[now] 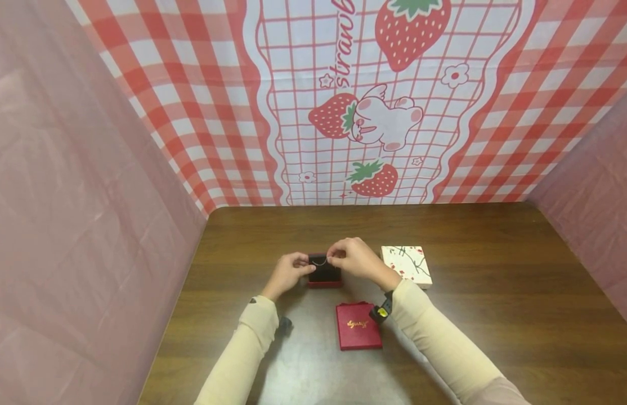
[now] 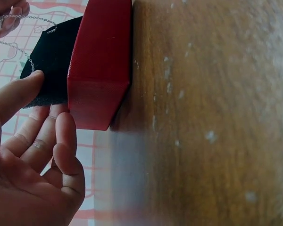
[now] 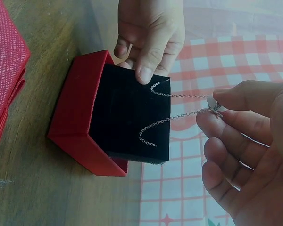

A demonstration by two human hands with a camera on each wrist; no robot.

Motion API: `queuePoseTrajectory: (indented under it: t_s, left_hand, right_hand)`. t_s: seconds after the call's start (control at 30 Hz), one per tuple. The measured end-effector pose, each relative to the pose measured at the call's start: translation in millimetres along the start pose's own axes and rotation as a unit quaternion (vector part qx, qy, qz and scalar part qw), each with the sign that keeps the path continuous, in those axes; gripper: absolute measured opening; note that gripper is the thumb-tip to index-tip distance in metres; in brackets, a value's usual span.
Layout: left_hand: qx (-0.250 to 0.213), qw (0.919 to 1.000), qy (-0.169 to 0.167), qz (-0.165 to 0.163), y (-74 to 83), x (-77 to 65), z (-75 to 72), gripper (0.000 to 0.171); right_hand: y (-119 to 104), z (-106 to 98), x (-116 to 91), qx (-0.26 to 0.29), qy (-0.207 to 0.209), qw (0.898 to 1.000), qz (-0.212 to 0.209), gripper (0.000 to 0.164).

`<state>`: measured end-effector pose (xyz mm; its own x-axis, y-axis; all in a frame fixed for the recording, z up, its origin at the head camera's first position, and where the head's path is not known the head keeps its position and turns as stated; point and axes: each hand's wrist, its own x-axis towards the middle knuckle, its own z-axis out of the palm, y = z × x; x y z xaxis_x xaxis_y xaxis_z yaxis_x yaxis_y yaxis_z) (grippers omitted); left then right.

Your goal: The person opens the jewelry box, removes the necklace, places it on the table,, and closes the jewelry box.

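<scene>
A small red box [image 3: 75, 117] stands on the table, and a black padded insert [image 3: 127, 113] rises partly out of its opening. My left hand [image 1: 288, 274] holds the insert by one side, its thumb on the face and its fingers behind. Two strands of a thin silver necklace chain [image 3: 177, 116] run from the insert's face to my right hand [image 1: 359, 259]. That hand pinches a small pale pendant [image 3: 211, 101] on the chain between thumb and forefinger, just beyond the insert's edge. The chain's ends are hidden at the insert.
In front of the box lies a red lid [image 1: 359, 326] with gold lettering, close to the right wrist. A white patterned box [image 1: 407, 264] sits to the right, beside the right forearm. The wooden table [image 1: 496, 281] meets a strawberry-print cloth [image 1: 364, 112] at the back.
</scene>
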<state>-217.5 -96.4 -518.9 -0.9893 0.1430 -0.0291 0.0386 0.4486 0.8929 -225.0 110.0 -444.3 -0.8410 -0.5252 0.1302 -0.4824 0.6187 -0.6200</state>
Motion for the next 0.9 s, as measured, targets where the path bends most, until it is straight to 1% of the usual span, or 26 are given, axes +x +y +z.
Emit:
queuePoseTrajectory:
  t_s: [0.57, 0.9]
  left_hand:
    - [0.002, 0.9999, -0.002, 0.010, -1.5, -0.1, -1.2, 0.023]
    - [-0.005, 0.9998, -0.004, 0.017, -2.1, 0.3, -1.3, 0.024]
  right_hand:
    - [0.3, 0.2, 0.0, -0.008, 0.005, 1.000, -0.007, 0.005]
    - [0.9, 0.0, 0.2, -0.013, 0.008, 1.000, -0.011, 0.005]
